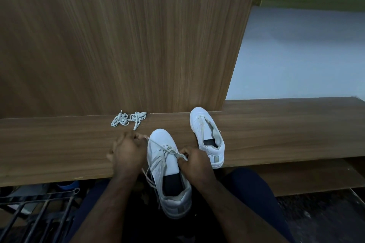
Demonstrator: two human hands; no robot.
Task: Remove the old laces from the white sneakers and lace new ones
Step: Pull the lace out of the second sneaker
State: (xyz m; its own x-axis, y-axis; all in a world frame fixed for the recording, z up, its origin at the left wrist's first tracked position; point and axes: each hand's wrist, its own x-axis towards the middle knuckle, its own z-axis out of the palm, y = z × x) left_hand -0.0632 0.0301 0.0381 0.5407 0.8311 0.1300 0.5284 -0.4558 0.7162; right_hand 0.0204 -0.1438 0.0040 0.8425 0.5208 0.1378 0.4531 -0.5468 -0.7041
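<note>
White low-top sneaker point(167, 165) lies between both hands, its heel overhanging the brown wooden desk point(59, 150). Left hand point(128, 152) and right hand point(194, 163) each pinch its off-white lace point(158, 161). Second white sneaker point(207, 136) stands beyond the right hand; bundled pale laces point(128, 119) lie beyond the left hand.

- White sneaker point(167, 165) at the wooden ledge point(59, 150)'s near edge, its insole black, a grey tab on the heel.
- Off-white lace point(161, 159) crossing its white upper.
- 2nd sneaker point(207, 136), right of the 1st: white too, dark insole, grey heel tab.
- Pale grey-white loose laces point(128, 119), left of the 1st sneaker.
- Ledge brown with straight wood grain.
- Wooden panel point(118, 35) behind it, brown, streaked grain.
</note>
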